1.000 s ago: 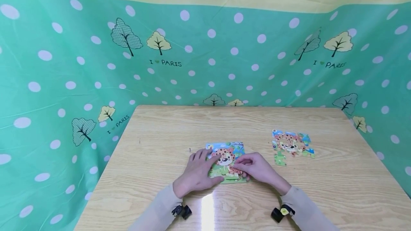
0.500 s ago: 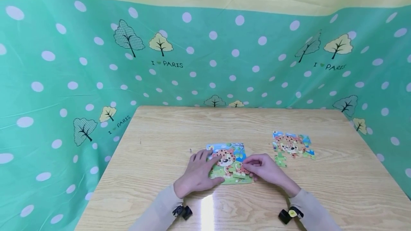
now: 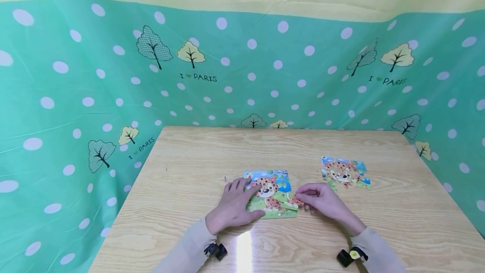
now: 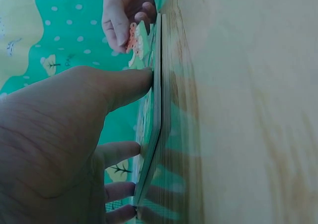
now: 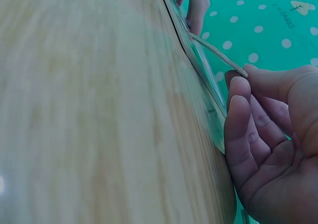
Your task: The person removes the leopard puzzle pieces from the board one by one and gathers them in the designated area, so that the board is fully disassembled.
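Observation:
A flat picture board (image 3: 282, 178) printed with a spotted leopard cub lies at mid-table. My left hand (image 3: 235, 201) rests on its left part, fingers spread and thumb near the front edge; the thumb and fingertips press on the board's face in the left wrist view. At the board's right edge my right hand (image 3: 320, 199) pinches a jigsaw piece (image 3: 293, 201) with red spotted fur and green grass. In the right wrist view that thin piece (image 5: 218, 52) slants up from the board, its raised end between thumb and fingers.
Back right on the wooden table (image 3: 197, 151), joined jigsaw pieces (image 3: 341, 172) form part of the same cub, with an uneven lower edge. A tiny dark scrap (image 3: 225, 179) lies left of the board. A green dotted curtain (image 3: 265, 62) hangs behind the table.
My right hand has moved to the right with the jigsaw piece, from over the board toward its right edge, uncovering more of the printed cub. My left hand has stayed in place.

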The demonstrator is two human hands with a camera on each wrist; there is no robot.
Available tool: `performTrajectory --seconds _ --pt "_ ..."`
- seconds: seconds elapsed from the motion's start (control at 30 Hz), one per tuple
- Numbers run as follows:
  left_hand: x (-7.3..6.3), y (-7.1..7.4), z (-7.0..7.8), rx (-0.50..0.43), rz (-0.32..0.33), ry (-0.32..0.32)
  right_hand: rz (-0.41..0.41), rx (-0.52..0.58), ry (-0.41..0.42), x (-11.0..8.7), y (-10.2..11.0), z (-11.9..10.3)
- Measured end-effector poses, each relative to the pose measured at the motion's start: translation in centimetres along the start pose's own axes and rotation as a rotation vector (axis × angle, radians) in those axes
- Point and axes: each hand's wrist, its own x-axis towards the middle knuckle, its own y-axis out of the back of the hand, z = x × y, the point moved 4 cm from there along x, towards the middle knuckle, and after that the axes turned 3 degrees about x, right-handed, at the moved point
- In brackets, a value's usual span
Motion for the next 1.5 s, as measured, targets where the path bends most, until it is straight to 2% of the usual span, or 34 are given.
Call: performTrajectory --seconds 0.5,0.8,1.5 --pt "0.0 0.2 0.2 0.0 -0.013 0.014 0.091 -0.041 -0.001 -1.2 2.7 0.6" --pt "0.0 0.3 0.2 0.001 -0.011 0.009 0.154 -0.045 -0.051 -2.0 4.1 1.0" --pt "0.0 0.2 0.2 0.008 0.0 0.008 0.268 -0.079 -0.063 -4.1 7.9 2.0"
